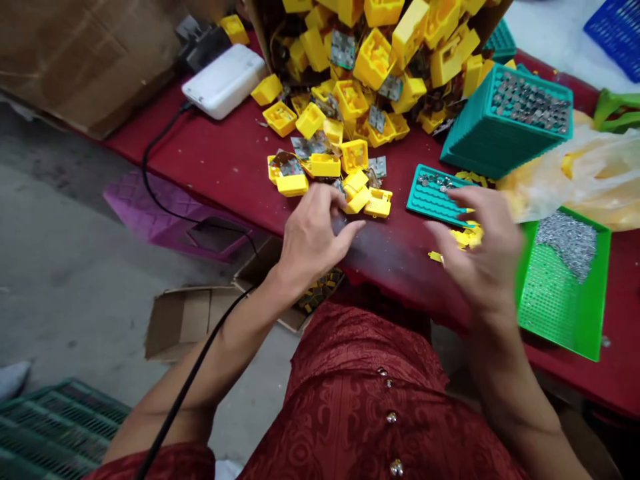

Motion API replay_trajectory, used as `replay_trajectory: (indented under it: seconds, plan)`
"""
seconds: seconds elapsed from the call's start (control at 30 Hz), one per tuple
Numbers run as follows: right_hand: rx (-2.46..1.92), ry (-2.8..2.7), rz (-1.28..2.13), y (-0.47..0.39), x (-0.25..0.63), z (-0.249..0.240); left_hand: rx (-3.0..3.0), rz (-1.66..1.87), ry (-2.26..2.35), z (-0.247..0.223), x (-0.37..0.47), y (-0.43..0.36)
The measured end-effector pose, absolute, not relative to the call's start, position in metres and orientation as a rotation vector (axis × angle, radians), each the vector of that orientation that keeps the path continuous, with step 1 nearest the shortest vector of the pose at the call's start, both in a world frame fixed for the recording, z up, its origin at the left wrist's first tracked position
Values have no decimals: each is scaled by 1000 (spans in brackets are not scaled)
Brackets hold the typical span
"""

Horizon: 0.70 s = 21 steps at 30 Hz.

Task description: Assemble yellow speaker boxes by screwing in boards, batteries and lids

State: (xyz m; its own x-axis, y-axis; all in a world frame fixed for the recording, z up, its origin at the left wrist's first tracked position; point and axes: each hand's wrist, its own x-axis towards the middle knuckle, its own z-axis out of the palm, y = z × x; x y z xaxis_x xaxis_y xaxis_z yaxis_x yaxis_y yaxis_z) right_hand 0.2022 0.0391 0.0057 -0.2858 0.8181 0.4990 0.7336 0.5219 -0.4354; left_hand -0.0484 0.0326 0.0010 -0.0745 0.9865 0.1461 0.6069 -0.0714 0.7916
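Note:
My left hand [315, 230] is at the near edge of a loose group of small yellow plastic cases [325, 165], some with grey metal plates and wires. Its thumb is stretched away from the curled fingers, and I see nothing held between them. Slightly blurred, my right hand [483, 243] hovers by the near end of a small teal ribbed tray [435, 208], thumb and fingers apart. Round silvery button cells [434, 180] lie at that tray's far end. Small yellow plastic pieces [467, 237] lie partly behind the right hand.
A large heap of yellow cases [375, 57] spills from a cardboard box. Stacked teal trays [475, 133] hold more cells. A green basket [555, 300] contains small metal parts [570, 240]. A white power bank [225, 80] has a black cable [145, 157] running across my left arm.

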Motion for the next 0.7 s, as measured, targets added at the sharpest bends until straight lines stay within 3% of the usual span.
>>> replay_trajectory:
  seconds: [0.23, 0.47, 0.7]
  plan:
    - [-1482, -2349, 132, 92, 140, -47, 2143, 869, 1772, -27, -46, 70]
    - [-1258, -2171, 154, 59, 164, -19, 2452, 995, 1387, -17, -70, 55]
    - [-1210, -1659, 755, 48, 185, -18, 2626, 855, 1071, -20, -80, 38]
